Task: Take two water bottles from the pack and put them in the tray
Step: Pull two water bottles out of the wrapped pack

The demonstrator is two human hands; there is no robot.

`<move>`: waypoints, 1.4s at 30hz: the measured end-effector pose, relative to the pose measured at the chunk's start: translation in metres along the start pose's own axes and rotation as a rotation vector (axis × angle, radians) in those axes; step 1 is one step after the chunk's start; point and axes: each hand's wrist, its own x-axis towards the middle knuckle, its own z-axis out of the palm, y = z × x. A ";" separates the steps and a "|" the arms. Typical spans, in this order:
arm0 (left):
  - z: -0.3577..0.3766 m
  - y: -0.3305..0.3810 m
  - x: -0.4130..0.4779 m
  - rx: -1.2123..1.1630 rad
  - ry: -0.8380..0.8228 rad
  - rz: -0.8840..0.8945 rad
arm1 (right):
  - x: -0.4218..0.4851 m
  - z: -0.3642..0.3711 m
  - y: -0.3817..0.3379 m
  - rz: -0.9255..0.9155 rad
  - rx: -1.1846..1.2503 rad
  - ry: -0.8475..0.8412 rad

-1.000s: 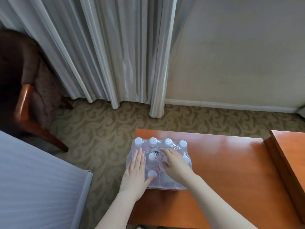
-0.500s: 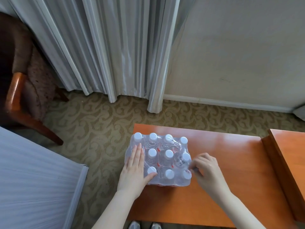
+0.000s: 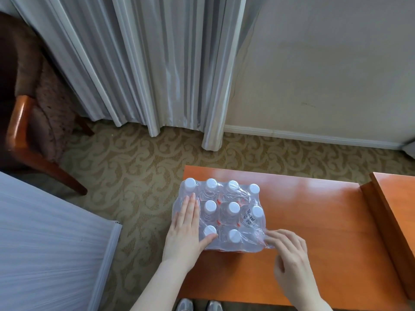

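Resting flat, fingers together and stretched out, left hand [image 3: 188,230] on top of the clear shrink-wrapped pack of water bottles with white round caps [image 3: 219,217], along its left edge, thumb spread against the near-left cap. Pinching the loose plastic film [image 3: 261,236] at the pack's near-right corner, right hand [image 3: 289,263], fingertips [image 3: 270,240] closed on the wrap, thumb tucked under and not clearly seen. Standing upright on the left end of the glossy orange-brown wooden table [image 3: 314,232], the pack, still sealed around the bottles, 10 white caps showing through the film in rows. Printed on the wrap near the right side, a round dark label [image 3: 249,219]. Butting against the table's right end, a second orange wooden surface [image 3: 395,212] set slightly higher. Covering the floor beyond the table, beige carpet with a curling scroll pattern [image 3: 139,167]. Hanging down to the carpet behind, grey pleated curtains [image 3: 157,63], beside a plain cream wall with a white skirting board [image 3: 325,75]. Standing at the far left, a dark upholstered armchair with an orange wooden arm and leg [image 3: 29,122]. Filling the lower left, a white ribbed fabric surface [image 3: 45,254]. Peeking out at the bottom edge under the table, 2 grey shoe tips [image 3: 198,305]. No tray anywhere in view.
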 end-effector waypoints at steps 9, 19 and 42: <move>0.005 -0.001 0.002 -0.010 -0.001 -0.016 | 0.112 0.046 -0.071 -0.174 -0.129 -0.316; 0.004 -0.001 0.002 -0.017 0.005 -0.004 | 0.117 0.093 -0.069 -0.053 -0.221 -0.426; -0.104 0.023 0.015 -0.782 0.115 -0.022 | 0.144 -0.095 -0.112 -0.105 0.169 -0.030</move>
